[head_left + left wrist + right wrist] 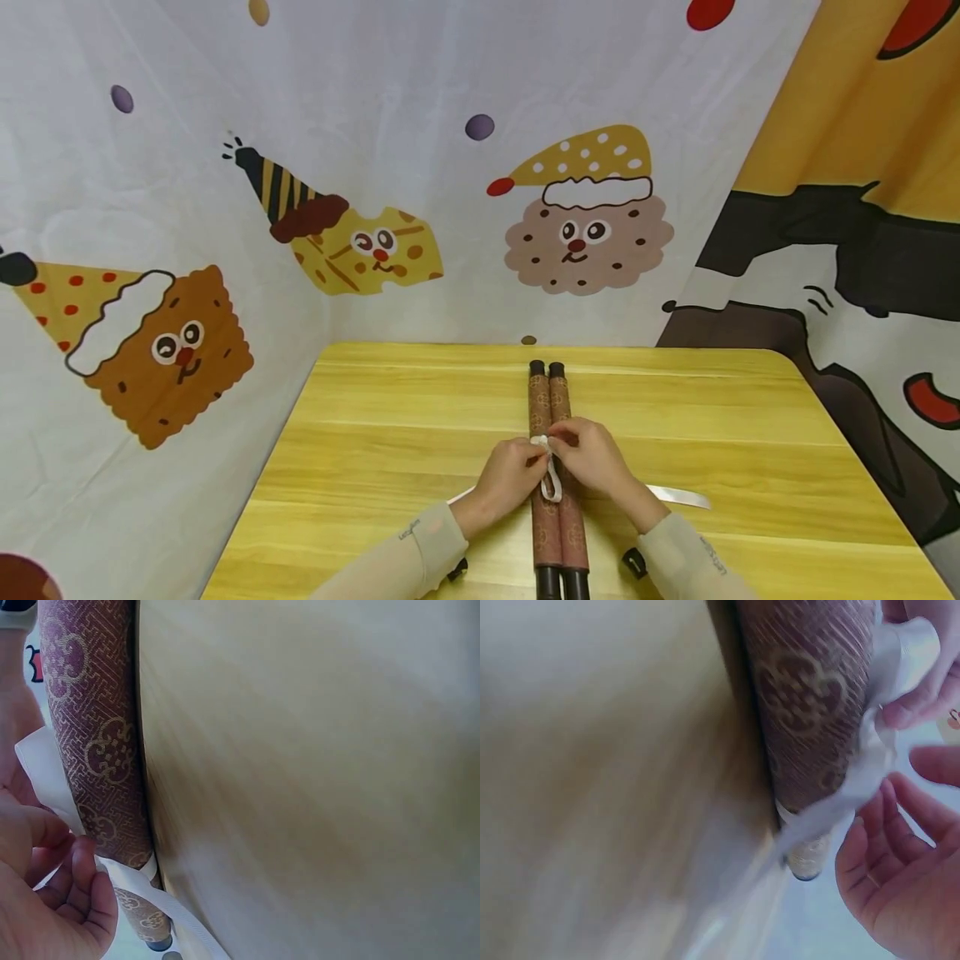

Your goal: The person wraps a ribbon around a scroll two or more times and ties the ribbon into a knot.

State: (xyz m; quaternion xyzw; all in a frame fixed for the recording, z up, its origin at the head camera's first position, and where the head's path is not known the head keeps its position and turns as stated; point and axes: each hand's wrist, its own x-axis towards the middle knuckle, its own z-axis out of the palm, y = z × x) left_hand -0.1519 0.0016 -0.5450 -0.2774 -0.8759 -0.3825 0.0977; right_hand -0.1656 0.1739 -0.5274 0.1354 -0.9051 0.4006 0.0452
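Observation:
Two scrolls (550, 521) in reddish-brown, gold-patterned cloth with black end knobs lie side by side on the table. A white ribbon (552, 486) wraps around them, a loop of it hanging toward the near end. My left hand (510, 477) pinches the ribbon at the scrolls' left side, and a fold of it stands up from those fingers in the right wrist view. Opposite, my right hand (592, 457) has thumb and curled fingers at the ribbon just above the loop. In the left wrist view the patterned scroll (101, 742) runs right beside the left fingertips.
The wood-grain table (360, 417) ends at a cartoon-printed curtain (465, 308). A white ribbon tail (678, 497) stretches to the right beyond the right wrist. Small black objects (634, 562) lie near the sleeves.

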